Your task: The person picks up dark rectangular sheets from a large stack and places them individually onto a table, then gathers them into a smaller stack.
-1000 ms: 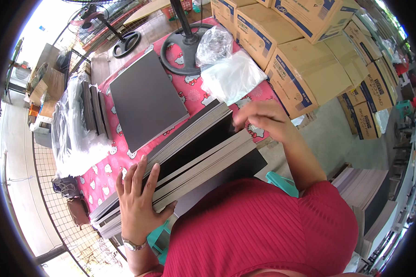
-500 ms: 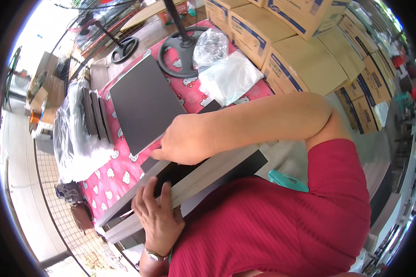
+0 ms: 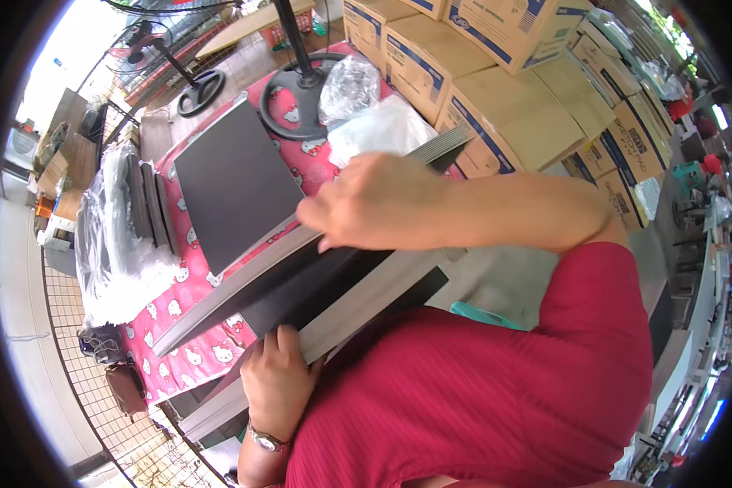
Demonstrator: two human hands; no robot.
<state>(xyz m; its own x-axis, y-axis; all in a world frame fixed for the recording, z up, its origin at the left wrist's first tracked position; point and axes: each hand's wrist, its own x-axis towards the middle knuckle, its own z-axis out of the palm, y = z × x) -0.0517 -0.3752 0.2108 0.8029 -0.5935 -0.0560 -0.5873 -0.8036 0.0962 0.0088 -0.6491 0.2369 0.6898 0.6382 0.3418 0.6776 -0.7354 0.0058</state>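
My right hand [image 3: 374,203], slightly blurred, grips the upper edge of a tilted stack of black-covered pads [image 3: 252,281], whose pale layered page edges show. Held this way, the stack leans over the pink cloth. Closer to my body lies a second stack of black-covered pads [image 3: 358,302]. The fingers of my left hand [image 3: 281,374] curl over its edge, the thumb hidden behind it. Between the two stacks a dark cover surface [image 3: 293,293] shows. Beyond the lifted stack, a large black pad [image 3: 236,183] lies flat on the cloth.
The pink patterned cloth [image 3: 195,358] covers the table. Plastic-wrapped pads [image 3: 114,244] stand at its left. Clear plastic bags [image 3: 378,130] and a round black stand base [image 3: 301,114] sit at the far side. Cardboard boxes [image 3: 512,106] are stacked at the right.
My right hand has raised its stack and moved it away from the near stack, widening the gap between them. My left hand stays on the near stack, fingers more curled.
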